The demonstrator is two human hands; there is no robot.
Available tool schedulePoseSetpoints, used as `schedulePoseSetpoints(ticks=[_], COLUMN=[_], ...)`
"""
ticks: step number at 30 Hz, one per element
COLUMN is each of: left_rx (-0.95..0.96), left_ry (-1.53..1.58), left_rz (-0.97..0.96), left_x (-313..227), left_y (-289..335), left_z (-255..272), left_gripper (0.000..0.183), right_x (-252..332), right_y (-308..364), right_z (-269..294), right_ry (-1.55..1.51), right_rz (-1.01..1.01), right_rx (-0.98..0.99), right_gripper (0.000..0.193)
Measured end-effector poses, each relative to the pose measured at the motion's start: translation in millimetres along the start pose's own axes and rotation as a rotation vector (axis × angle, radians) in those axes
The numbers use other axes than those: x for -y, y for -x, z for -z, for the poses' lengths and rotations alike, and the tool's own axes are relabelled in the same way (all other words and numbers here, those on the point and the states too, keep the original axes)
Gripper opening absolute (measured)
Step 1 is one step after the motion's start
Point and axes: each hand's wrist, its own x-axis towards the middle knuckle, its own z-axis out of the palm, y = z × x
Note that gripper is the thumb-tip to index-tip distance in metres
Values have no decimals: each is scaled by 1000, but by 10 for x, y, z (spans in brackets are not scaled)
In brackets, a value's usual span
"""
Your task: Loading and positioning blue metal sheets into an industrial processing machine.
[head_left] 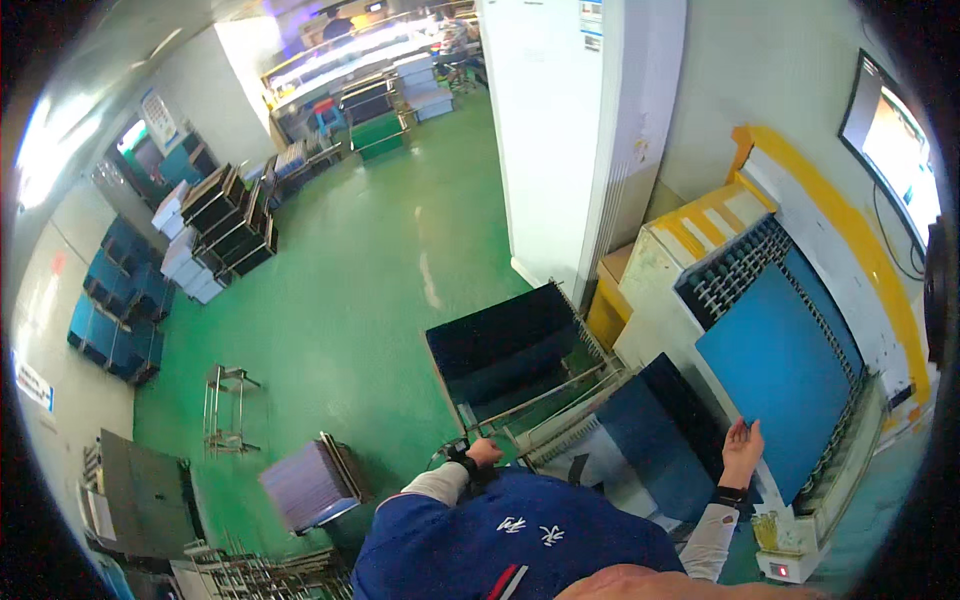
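Note:
A flat blue panel [775, 370] lies slanted over the conveyor rollers [735, 275] of a machine at the right. My right hand [741, 452] is at the panel's near-left edge, palm up, fingers loosely curled and apart. My left hand [485, 453] is closed in front of my body, beside the near corner of a metal-framed rack. What it holds, if anything, is hidden. Dark panels [515, 350] fill that rack. Between my hands, more dark blue panels [655, 440] lean in a second slotted rack.
A white pillar [550, 130] rises ahead, with a wall screen [890, 150] at the right. Stacked crates [220, 220] and blue bins [120, 300] line the left. A small metal frame [228, 410] and a rack of purple-grey panels [310, 485] stand on the green floor.

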Motion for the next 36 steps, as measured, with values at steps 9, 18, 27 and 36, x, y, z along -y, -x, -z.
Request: schedulePoseSetpoints(ticks=[9, 18, 27, 36], left_rx=[26, 24, 48, -41], left_ry=[92, -180, -118, -129], left_rz=[38, -114, -67, -6], left_x=[160, 200, 200, 419], left_y=[-124, -145, -207, -96], left_z=[-63, 26, 13, 26], left_gripper=[38, 39, 39, 31], right_x=[-225, -788, -728, -625], right_y=[634, 1024, 996, 776], right_z=[-313, 25, 13, -19], right_ry=[551, 1563, 2156, 2471], right_rz=[82, 878, 765, 461], right_rx=[10, 203, 91, 208], right_gripper=[34, 18, 28, 47])
